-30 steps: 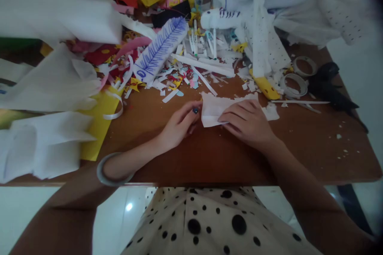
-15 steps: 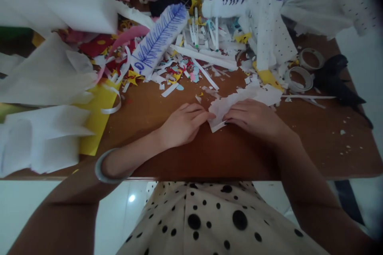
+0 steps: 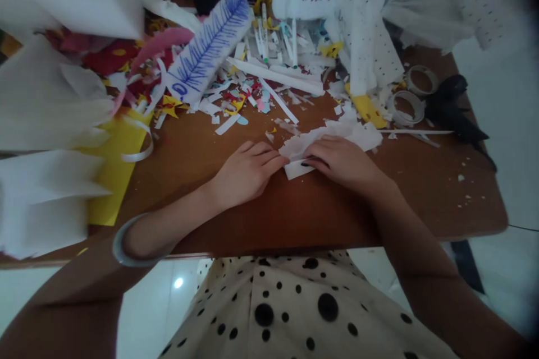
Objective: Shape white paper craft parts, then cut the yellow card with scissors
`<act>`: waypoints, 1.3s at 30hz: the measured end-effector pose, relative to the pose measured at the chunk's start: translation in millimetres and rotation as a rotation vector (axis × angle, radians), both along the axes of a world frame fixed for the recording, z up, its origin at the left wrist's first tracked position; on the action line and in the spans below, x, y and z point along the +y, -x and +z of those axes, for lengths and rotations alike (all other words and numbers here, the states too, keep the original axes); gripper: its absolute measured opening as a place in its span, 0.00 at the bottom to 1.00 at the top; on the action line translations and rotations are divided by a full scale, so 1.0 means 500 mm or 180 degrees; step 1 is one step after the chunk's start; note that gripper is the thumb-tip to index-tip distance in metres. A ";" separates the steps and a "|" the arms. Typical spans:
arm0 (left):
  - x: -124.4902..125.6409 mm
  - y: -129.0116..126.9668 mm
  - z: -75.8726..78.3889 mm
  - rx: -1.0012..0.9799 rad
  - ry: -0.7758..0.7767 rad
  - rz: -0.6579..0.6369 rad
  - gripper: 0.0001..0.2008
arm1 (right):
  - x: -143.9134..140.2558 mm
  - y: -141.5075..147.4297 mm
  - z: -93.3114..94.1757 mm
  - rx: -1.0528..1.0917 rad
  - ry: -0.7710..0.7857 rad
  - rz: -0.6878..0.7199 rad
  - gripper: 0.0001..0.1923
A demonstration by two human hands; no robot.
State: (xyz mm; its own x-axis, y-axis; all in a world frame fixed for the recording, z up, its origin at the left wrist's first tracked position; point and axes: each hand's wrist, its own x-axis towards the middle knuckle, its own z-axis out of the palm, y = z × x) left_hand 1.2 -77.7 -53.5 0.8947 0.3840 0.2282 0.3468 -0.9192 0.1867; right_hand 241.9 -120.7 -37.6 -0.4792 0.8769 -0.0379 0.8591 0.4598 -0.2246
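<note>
A white sheet of paper with a ragged far edge lies on the table in front of me. Along its near side runs a folded-over strip. My left hand pinches the left end of the sheet at the fold, its fingers held together. From the right, my right hand grips the same fold, thumb below and fingers pressed on top. The palm side of each hand is out of sight, and the right hand covers the middle of the sheet.
Behind the hands lie paper scraps, several markers and a white piece with blue feather-like lines. To the right are tape rolls and a black tool. Yellow paper and white sheets lie left.
The folded strip on the near side of the paper shows wider and flatter between my hands. Both hands stay on the sheet. The whole view has shifted, so the table appears further left.
</note>
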 end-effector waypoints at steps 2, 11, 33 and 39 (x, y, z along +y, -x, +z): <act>0.001 0.000 -0.002 0.0063 -0.0030 -0.0025 0.17 | 0.001 0.001 0.001 0.0007 0.0050 -0.0100 0.06; -0.001 0.000 -0.001 0.0045 -0.0431 -0.0319 0.14 | 0.005 0.000 -0.014 0.0085 0.0001 -0.0047 0.09; 0.006 0.001 0.008 0.0392 0.0014 -0.0654 0.14 | -0.006 0.003 -0.011 -0.0126 -0.0706 -0.0261 0.09; 0.005 -0.001 0.004 0.0487 -0.0007 -0.0595 0.18 | -0.005 0.007 -0.014 -0.0120 -0.0495 -0.0065 0.10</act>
State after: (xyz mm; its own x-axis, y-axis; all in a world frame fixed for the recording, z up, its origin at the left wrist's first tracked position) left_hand 1.6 -75.3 -51.7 0.9744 0.2082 0.0851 0.1948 -0.9703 0.1431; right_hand 238.3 -123.1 -44.5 -0.4619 0.8832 0.0814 0.8752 0.4688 -0.1194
